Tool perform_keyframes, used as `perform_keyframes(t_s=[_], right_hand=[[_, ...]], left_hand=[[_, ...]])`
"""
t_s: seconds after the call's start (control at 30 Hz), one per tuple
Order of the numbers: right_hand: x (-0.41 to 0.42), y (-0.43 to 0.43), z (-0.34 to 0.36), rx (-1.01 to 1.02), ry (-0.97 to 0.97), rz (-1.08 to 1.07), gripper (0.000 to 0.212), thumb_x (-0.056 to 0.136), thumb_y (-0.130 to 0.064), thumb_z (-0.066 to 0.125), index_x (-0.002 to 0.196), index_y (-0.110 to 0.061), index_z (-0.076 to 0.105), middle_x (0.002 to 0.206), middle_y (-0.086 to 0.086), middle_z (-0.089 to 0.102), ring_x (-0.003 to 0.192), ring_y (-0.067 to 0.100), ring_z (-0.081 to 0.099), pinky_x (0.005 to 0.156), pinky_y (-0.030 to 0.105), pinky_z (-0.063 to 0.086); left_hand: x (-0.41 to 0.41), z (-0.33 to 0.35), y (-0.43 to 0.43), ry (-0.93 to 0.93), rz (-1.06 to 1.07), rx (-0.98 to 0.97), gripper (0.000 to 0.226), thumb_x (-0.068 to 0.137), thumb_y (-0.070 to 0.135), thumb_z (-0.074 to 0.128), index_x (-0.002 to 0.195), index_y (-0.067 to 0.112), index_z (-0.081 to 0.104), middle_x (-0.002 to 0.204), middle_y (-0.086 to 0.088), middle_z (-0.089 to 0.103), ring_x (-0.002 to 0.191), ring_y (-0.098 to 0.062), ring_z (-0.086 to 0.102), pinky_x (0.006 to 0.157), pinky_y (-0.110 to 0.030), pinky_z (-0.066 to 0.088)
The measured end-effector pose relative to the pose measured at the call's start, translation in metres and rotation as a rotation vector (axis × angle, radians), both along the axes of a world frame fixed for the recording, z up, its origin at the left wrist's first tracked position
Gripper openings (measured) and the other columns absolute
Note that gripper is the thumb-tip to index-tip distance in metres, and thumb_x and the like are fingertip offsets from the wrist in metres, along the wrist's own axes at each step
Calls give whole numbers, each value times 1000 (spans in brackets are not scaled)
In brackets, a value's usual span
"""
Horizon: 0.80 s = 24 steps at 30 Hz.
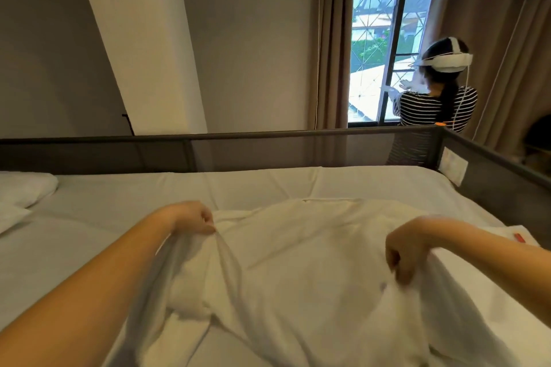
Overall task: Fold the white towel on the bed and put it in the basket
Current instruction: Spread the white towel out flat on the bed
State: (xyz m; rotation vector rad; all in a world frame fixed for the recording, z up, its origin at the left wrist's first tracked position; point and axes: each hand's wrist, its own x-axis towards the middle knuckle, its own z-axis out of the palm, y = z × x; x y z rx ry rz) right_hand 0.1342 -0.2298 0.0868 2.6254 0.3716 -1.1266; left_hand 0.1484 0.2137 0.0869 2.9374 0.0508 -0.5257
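both hands up over the bed [89, 247], each holding the towel [298, 271]. left hand [195, 217] pinches a bunched bit of the towel's left edge, fingers curled tight on the cloth, which hangs down from it in a fold. right hand [402, 259] is fisted on the right edge, knuckles down, fingers closed around the fabric; a bit blurred, so the exact grip is hard to read. the towel lies in the middle of the mattress toward the near edge, far end flat on the sheet, near part lifted and rumpled between the hands. step looks like the start of folding: towel gripped and spread, no clean fold made yet. the next move probably calls for pulling the two held points apart to take out the slack, then carrying them to the far edge of the towel so the edges meet. no basket in view, so placing comes later and needs a turn to find it. pillow [24, 188] at the far left corner, well apart. another person [435, 104] stands at the window [378, 53] beyond the bed rail [268, 135].
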Motion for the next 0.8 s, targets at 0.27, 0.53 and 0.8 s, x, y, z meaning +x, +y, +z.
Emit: perform_keyframes(t_s=[0.27,0.53,0.8], right_hand=[[90,-28,175,968,-1740,-271,24,99,-14,55,110,-5,74,110,25,72,106,42,64,94,52,48],[14,-37,191,1274,-1958,-57,22,104,-18,57,114,-4,72,90,-20,57,76,-9,50,70,5,37],[-54,-57,84,926,-1374,233,19,89,-3,80,107,-10,79,88,6,75,68,26,64,58,34,49]], left_hand=[[51,242,34,-1285,268,-590,12,95,27,62,99,27,73,89,3,64,92,-15,57,79,-28,45],[-19,212,47,-1536,80,-595,13,97,21,57,88,30,60,80,8,57,73,-6,52,68,-22,45],[-96,72,37,-1029,46,-497,3,100,22,65,99,22,67,94,-1,70,89,-24,64,77,-41,51]])
